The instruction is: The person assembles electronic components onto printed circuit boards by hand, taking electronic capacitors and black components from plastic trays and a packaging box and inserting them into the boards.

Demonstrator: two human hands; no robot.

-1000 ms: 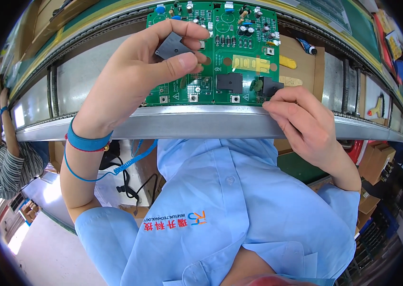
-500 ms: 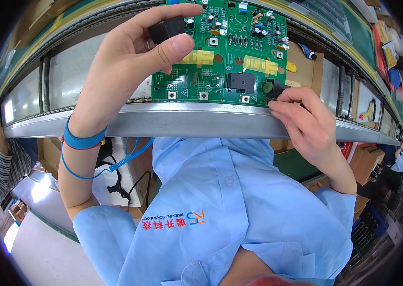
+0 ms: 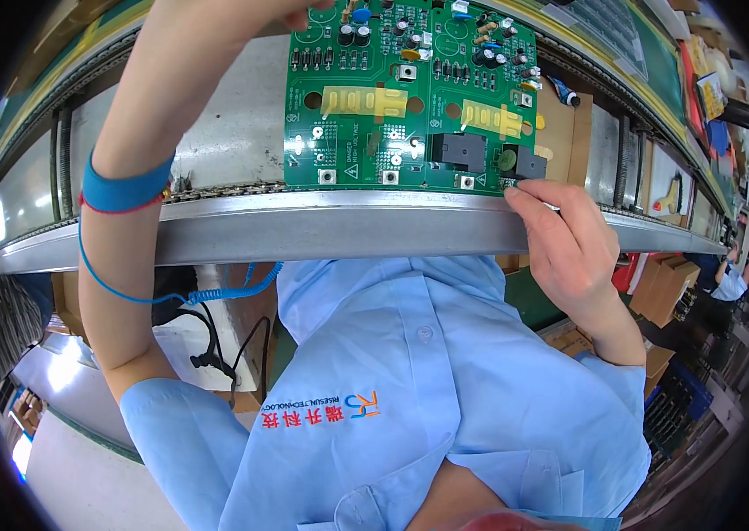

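A green circuit board (image 3: 361,137) with two mirrored halves lies across the rails in front of me. At its lower right corner, the fingertips of my right hand (image 3: 574,234) are closed on the board's edge, just below a small black block component (image 3: 530,163). Left of that sits a larger black block component (image 3: 459,152), mounted on the board. My left hand (image 3: 290,16) is over the board's far left corner, mostly cut off by the upper edge; only parts of its fingers show. Its wrist wears a blue strap (image 3: 127,181) with a coiled cord.
A metal rail (image 3: 348,226) runs along the near side between me and the board. Behind it runs a chain track (image 3: 233,190). A cardboard box (image 3: 569,133) stands to the board's right. Black cables (image 3: 215,354) hang below the rail on the left. Another person's striped sleeve (image 3: 10,323) shows far left.
My left hand, which held a black block component over the board's left half, has moved away toward the upper edge. That component is out of sight. My right hand stays at the corner.
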